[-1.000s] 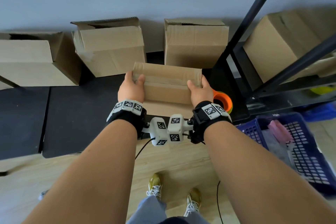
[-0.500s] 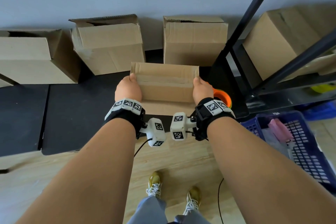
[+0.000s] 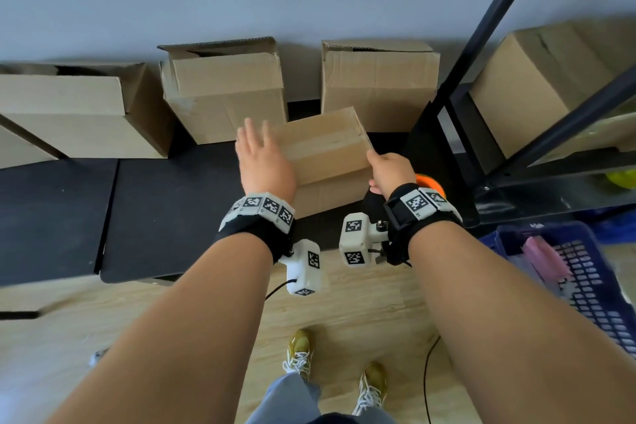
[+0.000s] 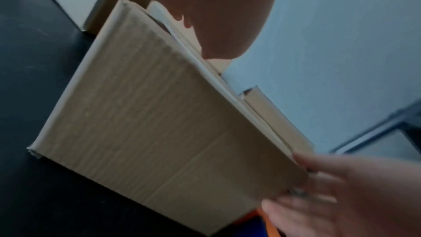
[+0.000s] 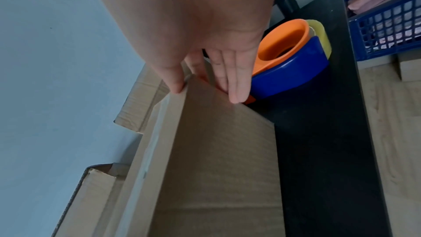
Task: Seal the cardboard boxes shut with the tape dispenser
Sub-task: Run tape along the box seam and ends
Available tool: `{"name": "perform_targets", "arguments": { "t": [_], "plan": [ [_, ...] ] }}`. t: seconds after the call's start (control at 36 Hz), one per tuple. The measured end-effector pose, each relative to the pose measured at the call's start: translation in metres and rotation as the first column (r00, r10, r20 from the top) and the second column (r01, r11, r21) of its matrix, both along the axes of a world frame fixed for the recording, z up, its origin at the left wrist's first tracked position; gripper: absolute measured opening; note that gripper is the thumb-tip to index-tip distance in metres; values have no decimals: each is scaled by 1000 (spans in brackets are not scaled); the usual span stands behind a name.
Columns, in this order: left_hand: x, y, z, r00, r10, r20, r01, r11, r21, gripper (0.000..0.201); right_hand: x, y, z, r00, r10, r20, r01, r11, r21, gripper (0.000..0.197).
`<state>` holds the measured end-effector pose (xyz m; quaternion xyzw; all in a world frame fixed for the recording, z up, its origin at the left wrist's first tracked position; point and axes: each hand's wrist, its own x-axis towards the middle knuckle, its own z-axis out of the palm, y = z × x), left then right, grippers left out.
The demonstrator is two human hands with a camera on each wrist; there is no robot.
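Observation:
A small cardboard box (image 3: pixel 327 148) with a tape strip along its top stands skewed on the black platform (image 3: pixel 155 210). My left hand (image 3: pixel 263 162) is flat over the box's left end with straight, spread fingers; I cannot tell if it touches. My right hand (image 3: pixel 389 172) is at the near right corner. In the right wrist view its thumb tip sits on the top edge and its straight fingers (image 5: pixel 234 95) lie against the box's side (image 5: pixel 216 168). The orange and blue tape dispenser (image 5: pixel 289 60) lies just right of the box, mostly hidden behind my right hand in the head view.
Three larger open-topped boxes (image 3: pixel 223 93) line the wall behind. A black shelf frame (image 3: pixel 481 45) with another box (image 3: pixel 537 86) stands to the right. A blue basket (image 3: pixel 578 279) sits on the wooden floor at the right.
The box has turned on the platform, its right end swinging away. My left hand left the box's side and spread flat over the top. My right hand shifted to the near right corner.

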<state>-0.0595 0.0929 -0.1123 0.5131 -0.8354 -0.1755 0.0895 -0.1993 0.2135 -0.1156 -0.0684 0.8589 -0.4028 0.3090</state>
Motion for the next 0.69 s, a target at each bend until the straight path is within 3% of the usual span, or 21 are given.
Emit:
{"name": "perform_targets", "arguments": {
  "t": [0.11, 0.22, 0.31, 0.42, 0.53, 0.69],
  "plan": [
    [-11, 27, 1, 965, -261, -16, 257, 957, -131, 63, -17, 11, -22, 1000, 1, -23, -1, 1000, 6, 70],
    [-21, 62, 0, 899, -435, -53, 408, 875, -261, 49, -20, 46, -7, 991, 11, -136, 10, 989, 151, 35],
    [-29, 84, -11, 842, -539, 17, 512, 788, -342, 37, -31, 76, -20, 981, 22, -191, 26, 970, 243, 30],
    [-37, 100, -26, 800, -589, 117, 592, 741, -317, 34, -38, 100, -37, 981, 89, -172, -33, 952, 306, 37],
    [-40, 104, -37, 779, -603, 170, 624, 719, -308, 33, -39, 104, -54, 952, 247, -179, -176, 924, 338, 42],
    [-45, 108, -53, 795, -579, 179, 604, 729, -322, 35, -39, 92, -74, 836, 513, -195, -343, 766, 544, 35]
  ]
}}
